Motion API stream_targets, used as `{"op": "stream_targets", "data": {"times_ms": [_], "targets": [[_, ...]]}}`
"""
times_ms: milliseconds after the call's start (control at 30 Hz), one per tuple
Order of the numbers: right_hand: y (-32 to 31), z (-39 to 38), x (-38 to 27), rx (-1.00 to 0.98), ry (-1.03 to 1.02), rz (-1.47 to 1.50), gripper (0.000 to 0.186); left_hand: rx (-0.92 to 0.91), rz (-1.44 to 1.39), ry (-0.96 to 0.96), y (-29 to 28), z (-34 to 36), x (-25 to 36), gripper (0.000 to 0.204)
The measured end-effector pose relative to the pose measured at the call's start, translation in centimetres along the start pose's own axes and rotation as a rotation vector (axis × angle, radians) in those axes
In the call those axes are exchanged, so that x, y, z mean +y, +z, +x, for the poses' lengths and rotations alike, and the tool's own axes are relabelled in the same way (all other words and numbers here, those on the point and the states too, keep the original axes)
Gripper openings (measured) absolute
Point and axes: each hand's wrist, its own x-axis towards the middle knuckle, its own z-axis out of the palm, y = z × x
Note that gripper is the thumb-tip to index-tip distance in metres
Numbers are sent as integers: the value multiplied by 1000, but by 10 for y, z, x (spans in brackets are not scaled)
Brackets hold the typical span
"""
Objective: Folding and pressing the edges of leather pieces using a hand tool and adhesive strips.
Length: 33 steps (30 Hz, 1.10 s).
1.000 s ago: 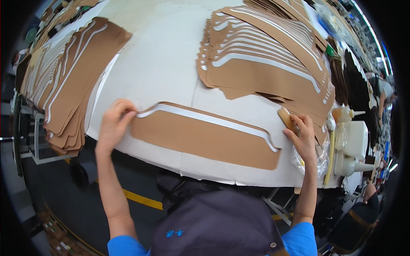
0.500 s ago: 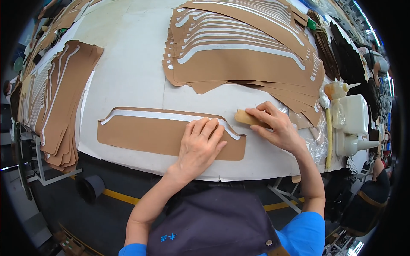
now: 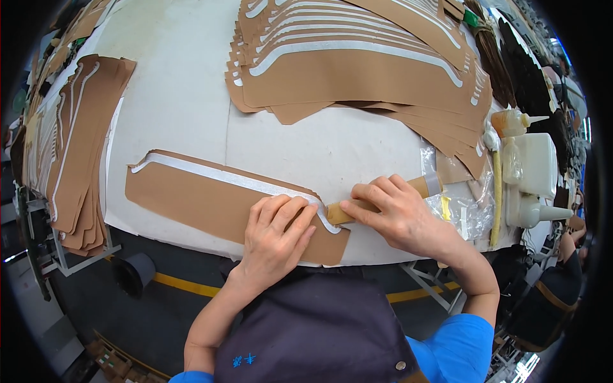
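Observation:
A long brown leather-like panel (image 3: 191,195) lies tilted on the table, with a white strip (image 3: 223,175) along its far edge. My left hand (image 3: 274,230) presses down on the panel, its bent fingertips at the strip near the right end. The thumb rests beside them. My right hand (image 3: 399,214) is closed round a flat tan stick (image 3: 418,186) with grey tape near its far end. The stick's left tip meets the panel's curved notch, close to my left fingertips. The part of the stick within my palm is hidden.
A fanned stack of similar brown panels (image 3: 357,76) covers the far side, and another stack (image 3: 89,147) hangs over the left edge. At right are a yellow-handled brush (image 3: 497,198), an amber-filled bottle (image 3: 511,122), a white container (image 3: 538,165) and clear plastic bags (image 3: 469,214).
The panel has turned, its right end now nearer me. My right hand has brought the stick left and down to the panel's edge. My left hand has shifted slightly left and nearer.

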Motion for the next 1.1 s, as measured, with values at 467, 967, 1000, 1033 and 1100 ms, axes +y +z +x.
{"op": "stream_targets", "data": {"times_ms": [467,967,1000,1033,1100], "targets": [[8,2,-23,49,4,-103,46,5,11,4,4,-5,2,43],[2,15,-7,24,-70,-83,41,34,52,4,8,-6,5,45],[3,17,-4,37,-86,-77,40,31,37,1,8,-6,5,45],[4,18,-3,48,-99,-72,39,29,34,1,8,-6,5,45],[4,21,1,45,-119,-75,37,34,43,1,7,-6,5,46]]}}
